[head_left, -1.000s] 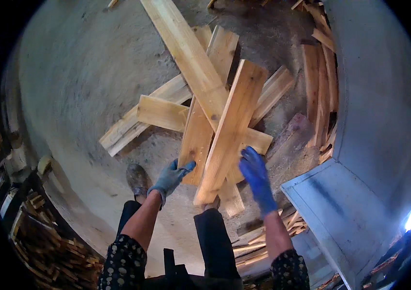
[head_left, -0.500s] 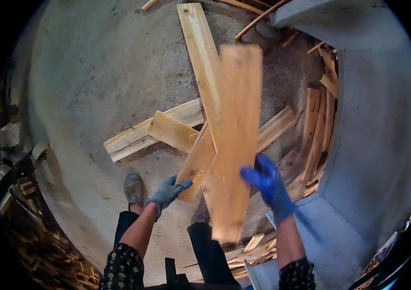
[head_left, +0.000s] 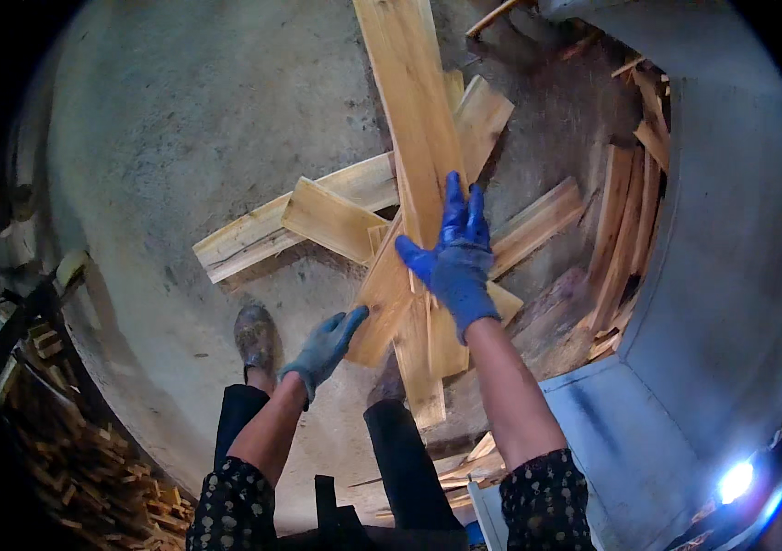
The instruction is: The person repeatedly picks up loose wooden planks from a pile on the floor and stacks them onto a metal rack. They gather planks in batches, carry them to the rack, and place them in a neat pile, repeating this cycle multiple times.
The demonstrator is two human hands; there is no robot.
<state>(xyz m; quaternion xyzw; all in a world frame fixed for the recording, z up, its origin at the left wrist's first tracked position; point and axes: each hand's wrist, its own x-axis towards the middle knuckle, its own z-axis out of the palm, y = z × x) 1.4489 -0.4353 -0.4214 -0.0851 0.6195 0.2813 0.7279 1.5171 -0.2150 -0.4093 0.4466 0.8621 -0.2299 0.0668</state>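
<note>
Gloved in blue, my right hand [head_left: 458, 266] spreads its fingers over the crossed boards, across the lower part of a long wooden board [head_left: 409, 110]. Whether the palm presses on that board or hovers just above it, I cannot tell. My left hand [head_left: 325, 349], in a grey-blue glove, has its fingers stretched out at the near end of a shorter, slanted board [head_left: 382, 317]. Under the long board another board [head_left: 483, 124] sticks out at the far right. A pale board [head_left: 272, 225] and a short board [head_left: 331, 220] lie crosswise at the left.
Concrete floor [head_left: 198, 129] surrounds the boards. On the right stands a grey metal panel [head_left: 731, 230], with several planks [head_left: 613, 230] along its foot. A big heap of wood pieces [head_left: 106, 459] lies at lower left. My shoe [head_left: 257, 335] is left of the boards.
The broad board that stood out in front beside my right hand has gone from there; the boards overlap differently. My right hand has moved up and left over them. My left fingers have straightened.
</note>
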